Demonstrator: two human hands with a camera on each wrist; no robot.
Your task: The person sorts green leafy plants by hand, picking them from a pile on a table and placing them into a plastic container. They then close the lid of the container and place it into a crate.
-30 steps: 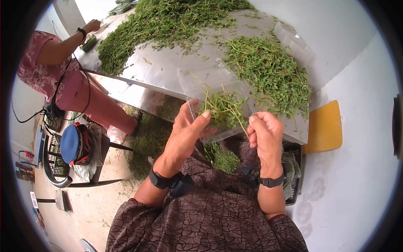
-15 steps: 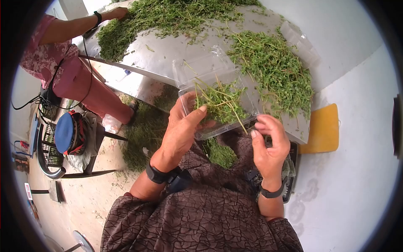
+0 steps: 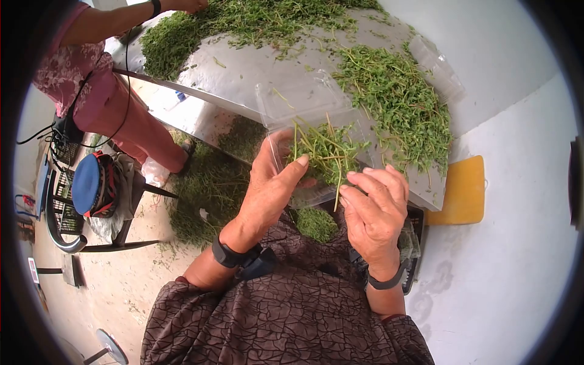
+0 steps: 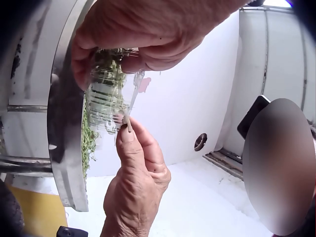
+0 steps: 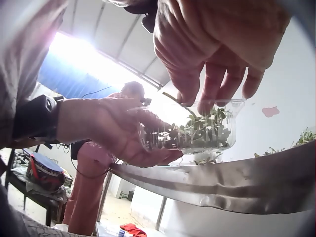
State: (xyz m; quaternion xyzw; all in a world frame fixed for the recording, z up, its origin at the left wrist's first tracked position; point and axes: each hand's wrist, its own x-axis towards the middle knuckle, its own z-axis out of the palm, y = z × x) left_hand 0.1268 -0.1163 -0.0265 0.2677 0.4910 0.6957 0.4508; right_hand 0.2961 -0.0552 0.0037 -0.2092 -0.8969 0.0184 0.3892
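Observation:
My left hand (image 3: pixel 264 188) holds a clear plastic clamshell box (image 5: pixel 210 145) from its left side, with the thumb over the rim and the fingers underneath. Leafy green sprigs (image 3: pixel 328 149) fill the box, and its clear lid (image 3: pixel 298 103) leans open on the far side. At the near right corner, my right hand (image 3: pixel 378 219) pinches the lower end of one long stem (image 3: pixel 338 193) between thumb and fingertips. In the left wrist view the pinched stem end (image 4: pixel 129 126) shows just outside the box wall.
A metal table (image 3: pixel 231 79) bears a heap of greens (image 3: pixel 395 97) at right and a bigger pile (image 3: pixel 261 21) behind. Another person (image 3: pixel 115 109) stands at the left. More greens (image 3: pixel 201 188) lie below the table. A chair with a blue-topped bag (image 3: pixel 94 185) stands at left, a yellow board (image 3: pixel 459 191) at right.
My right hand came off the stem's end with fingers spread, then swung left and pinches it again; the stem now points more steeply down. The other person's arm reached farther over the table.

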